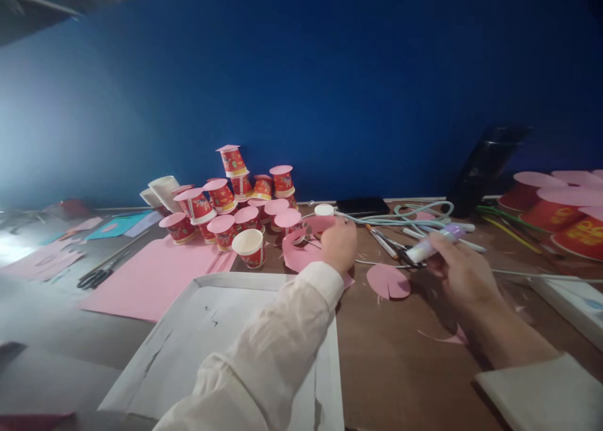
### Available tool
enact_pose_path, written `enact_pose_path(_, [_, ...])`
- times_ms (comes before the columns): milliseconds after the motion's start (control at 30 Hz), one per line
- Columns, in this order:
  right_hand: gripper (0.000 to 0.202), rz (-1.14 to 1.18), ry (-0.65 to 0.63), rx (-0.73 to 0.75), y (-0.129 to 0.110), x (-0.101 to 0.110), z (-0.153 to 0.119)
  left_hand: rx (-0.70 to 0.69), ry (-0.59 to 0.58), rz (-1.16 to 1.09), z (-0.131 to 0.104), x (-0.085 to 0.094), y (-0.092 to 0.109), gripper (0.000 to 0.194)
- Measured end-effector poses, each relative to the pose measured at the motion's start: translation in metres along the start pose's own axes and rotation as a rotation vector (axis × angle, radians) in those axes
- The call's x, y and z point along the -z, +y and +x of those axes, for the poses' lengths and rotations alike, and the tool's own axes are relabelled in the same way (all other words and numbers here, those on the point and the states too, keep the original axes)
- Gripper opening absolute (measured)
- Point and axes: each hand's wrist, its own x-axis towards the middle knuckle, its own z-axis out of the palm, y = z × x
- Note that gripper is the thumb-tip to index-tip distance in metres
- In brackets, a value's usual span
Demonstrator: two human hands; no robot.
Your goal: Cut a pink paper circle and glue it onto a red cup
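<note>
My right hand (464, 271) is wrapped round a glue stick (428, 245), a pale tube with a purple end, and holds it tilted above the brown table. Farther left, my left hand (340, 245) reaches over cut pink paper scraps (296, 250). Its fingers are curled; what they grip, if anything, is hidden. Just beyond it sits a round white lid-like thing (324, 210). A pink paper disc (388, 281) with a slit lies between my hands. Red paper cups (223, 232) topped with pink discs stand left of my left hand, some stacked; one cup (250, 249) is upright and uncovered.
A white tray-like box lid (207, 330) lies under my left forearm, beside pink paper sheets (136, 277). Scissors (101, 274) lie farther left. Behind my right hand are a coiled cable (414, 212) and a dark upright object (485, 167). Larger red cups (546, 212) stand far right.
</note>
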Motion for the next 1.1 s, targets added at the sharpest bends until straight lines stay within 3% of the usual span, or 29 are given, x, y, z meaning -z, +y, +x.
enact_pose_path(67, [0.061,0.062,0.029,-0.147,-0.014,-0.001,-0.003,-0.011,-0.043,0.107,0.006,-0.004,0.006,0.045])
enact_pose_path(233, [0.061,0.243,0.045,-0.156,-0.034,-0.005,-0.008,0.021,-0.042,0.221,0.014,-0.016,0.007,0.051])
enact_pose_path(333, [0.065,0.242,0.074,-0.162,-0.034,-0.008,-0.009,0.026,-0.03,0.201,0.013,-0.012,0.005,0.05])
enact_pose_path(433, [0.067,0.265,0.112,-0.183,-0.032,-0.01,-0.008,0.003,-0.016,0.019,0.003,0.0,0.005,0.037])
enact_pose_path(533, [0.066,0.342,0.131,-0.219,-0.031,-0.011,-0.007,-0.057,0.032,-0.331,-0.019,0.005,0.004,0.023])
enact_pose_path(700, [0.066,0.391,0.1,-0.191,-0.023,-0.013,-0.008,0.01,0.071,-0.838,-0.052,-0.013,0.001,0.04])
enact_pose_path(800, [0.064,0.329,0.084,-0.169,-0.018,-0.013,-0.009,-0.023,0.073,-0.879,-0.056,-0.024,-0.001,0.049])
enact_pose_path(967, [0.06,0.291,0.066,-0.148,-0.022,-0.012,-0.011,-0.133,0.035,-0.799,-0.054,-0.029,-0.001,0.032])
enact_pose_path(1100, [0.06,0.255,0.039,-0.117,-0.023,-0.014,-0.013,-0.154,0.017,-0.77,-0.054,-0.031,0.001,0.029])
